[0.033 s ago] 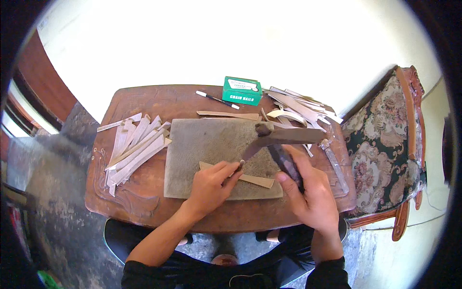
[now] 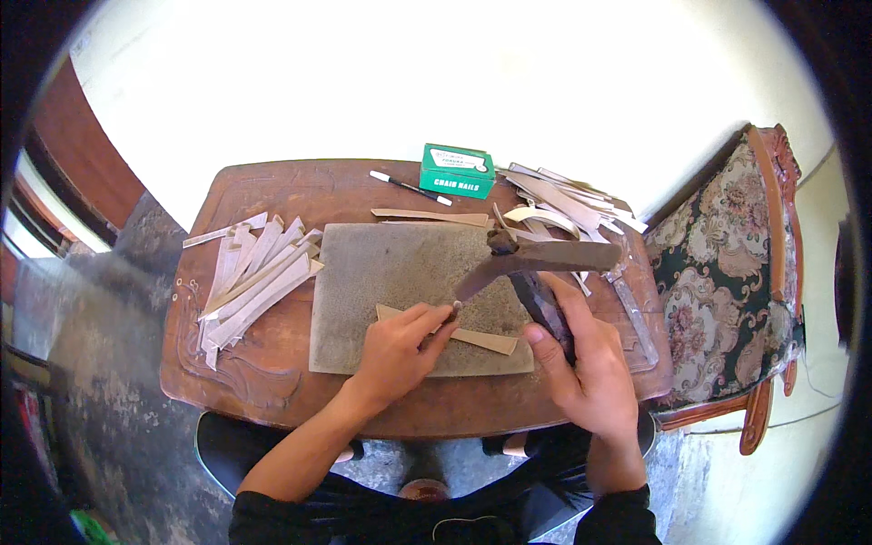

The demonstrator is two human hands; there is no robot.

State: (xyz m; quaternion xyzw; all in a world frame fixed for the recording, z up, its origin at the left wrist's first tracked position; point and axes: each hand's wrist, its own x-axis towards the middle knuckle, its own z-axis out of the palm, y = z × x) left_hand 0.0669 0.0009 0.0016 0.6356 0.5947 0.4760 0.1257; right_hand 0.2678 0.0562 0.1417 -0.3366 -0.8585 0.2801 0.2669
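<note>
My left hand point(image 2: 402, 354) rests on a narrow tan strip point(image 2: 488, 341), which lies across a grey rectangular slab point(image 2: 363, 272). Between its thumb and fingers it pinches a small dark piece with a round top point(image 2: 455, 311), upright over the strip; its lower end is hidden by the fingers. In my right hand point(image 2: 590, 368) is the dark handle of a hammer point(image 2: 554, 255), the fist closed round it. One end of the hammer's head slopes down to the pinched piece, at or just above its top; I cannot tell if they touch.
Pale strips point(image 2: 259, 291) lie heaped at the left of the carved wooden table point(image 2: 272, 186), more strips point(image 2: 563, 200) at the back right. Behind the slab are a green box point(image 2: 457, 173) and a marker point(image 2: 411, 188). A long flat tool point(image 2: 634, 318) lies right, near an upholstered chair point(image 2: 727, 263).
The hammer has tipped very slightly in my right hand. My left hand, the pinched piece and the strip stay where they were.
</note>
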